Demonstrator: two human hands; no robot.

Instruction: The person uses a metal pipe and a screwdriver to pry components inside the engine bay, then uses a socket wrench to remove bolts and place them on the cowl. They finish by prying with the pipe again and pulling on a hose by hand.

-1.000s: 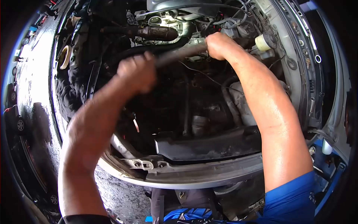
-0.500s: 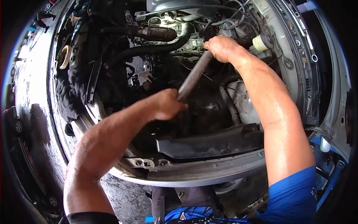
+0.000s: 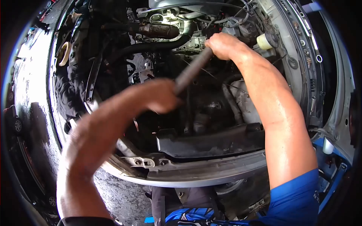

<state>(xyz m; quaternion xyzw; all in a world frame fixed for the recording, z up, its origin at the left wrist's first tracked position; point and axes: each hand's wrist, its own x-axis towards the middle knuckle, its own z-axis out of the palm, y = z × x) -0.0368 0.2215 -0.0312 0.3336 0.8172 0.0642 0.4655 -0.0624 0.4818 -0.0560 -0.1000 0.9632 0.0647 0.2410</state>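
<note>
An open engine bay (image 3: 113, 45) is looked down into, bounded at its near edge by a grey front crossmember (image 3: 196, 171). A black plastic panel (image 3: 215, 141) is seen just behind it, and a black hose (image 3: 151, 47) is run across the far part. Over the dark middle a long rusty bar (image 3: 192, 71) is held, its long axis slanted from lower left, nearer the person, to upper right, deeper in. Its near end is wrapped in the closed left hand (image 3: 160, 96), which is blurred. Its far end is gripped by the closed right hand (image 3: 222, 45), beside the hose's end. What the far tip bears on is hidden under that hand.
</note>
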